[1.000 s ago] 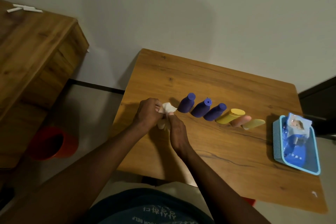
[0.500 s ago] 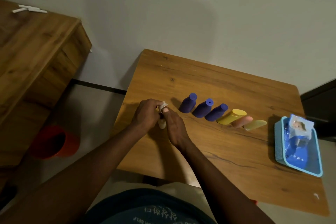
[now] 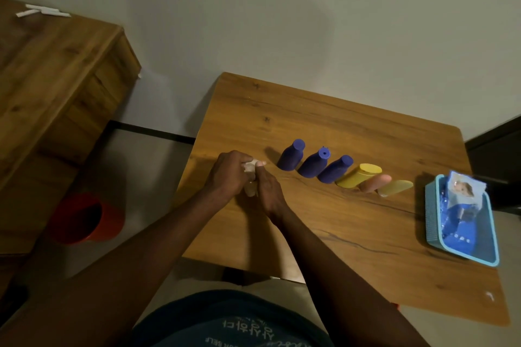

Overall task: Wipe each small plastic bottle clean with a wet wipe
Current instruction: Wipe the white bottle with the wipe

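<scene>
My left hand (image 3: pixel 228 175) curls around a small pale bottle (image 3: pixel 251 191) near the table's left edge; only the bottle's lower end shows between my hands. My right hand (image 3: pixel 269 191) pinches a white wet wipe (image 3: pixel 251 167) against the bottle's top. Right of my hands runs a row of bottles: three purple bottles (image 3: pixel 290 155) (image 3: pixel 314 163) (image 3: pixel 335 169), a yellow bottle (image 3: pixel 358 176), a pink bottle (image 3: pixel 375 183) and a pale yellow bottle (image 3: pixel 394 188).
The wooden table (image 3: pixel 338 127) stands against a white wall. A blue basket (image 3: pixel 432 217) at its right edge holds a wet wipe pack (image 3: pixel 462 205). A wooden cabinet (image 3: pixel 56 79) stands to the left, with a red bucket (image 3: pixel 84 220) on the floor beside it.
The wipe showed as a larger white bunch above my fingers a second ago; now my hands have closed together over it and the bottle, and only a small part shows.
</scene>
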`<move>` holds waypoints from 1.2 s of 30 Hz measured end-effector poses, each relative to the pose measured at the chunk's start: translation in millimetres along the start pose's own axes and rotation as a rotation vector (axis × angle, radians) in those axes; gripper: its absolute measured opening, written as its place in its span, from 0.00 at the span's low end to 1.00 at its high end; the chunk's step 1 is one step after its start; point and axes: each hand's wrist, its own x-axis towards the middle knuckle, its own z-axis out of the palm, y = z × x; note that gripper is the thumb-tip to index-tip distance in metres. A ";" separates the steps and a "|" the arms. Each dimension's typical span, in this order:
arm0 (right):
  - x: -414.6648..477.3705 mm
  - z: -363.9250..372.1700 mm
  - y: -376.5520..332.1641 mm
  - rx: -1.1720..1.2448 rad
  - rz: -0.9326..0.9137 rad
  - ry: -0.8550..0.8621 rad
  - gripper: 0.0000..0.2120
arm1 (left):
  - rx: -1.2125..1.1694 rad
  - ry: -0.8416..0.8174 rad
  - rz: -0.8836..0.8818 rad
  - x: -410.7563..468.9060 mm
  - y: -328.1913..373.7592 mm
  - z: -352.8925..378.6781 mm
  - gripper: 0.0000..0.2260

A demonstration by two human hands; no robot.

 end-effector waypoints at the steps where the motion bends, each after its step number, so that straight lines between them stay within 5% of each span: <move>1: -1.6 0.7 3.1 0.058 0.031 0.020 0.36 | 0.003 -0.003 -0.008 -0.8 0.4 0.2 0.20; 6: -17.1 -3.2 1.0 0.290 0.000 0.067 0.27 | -0.015 0.018 0.017 -3.5 6.1 -3.5 0.14; 13: -5.2 0.8 -1.9 0.219 -0.058 0.090 0.21 | -0.031 -0.038 0.049 -6.4 1.7 -5.4 0.09; 20: -9.2 11.1 28.1 0.283 0.149 0.024 0.31 | -0.084 -0.047 -0.057 -5.6 2.1 -2.4 0.29; 28: -25.2 12.4 17.1 0.435 0.101 0.086 0.30 | -0.118 -0.030 -0.056 -8.4 2.3 -2.1 0.28; 36: 12.9 13.9 27.4 0.231 0.217 -0.036 0.41 | -0.117 -0.030 -0.034 -11.6 2.7 -3.1 0.28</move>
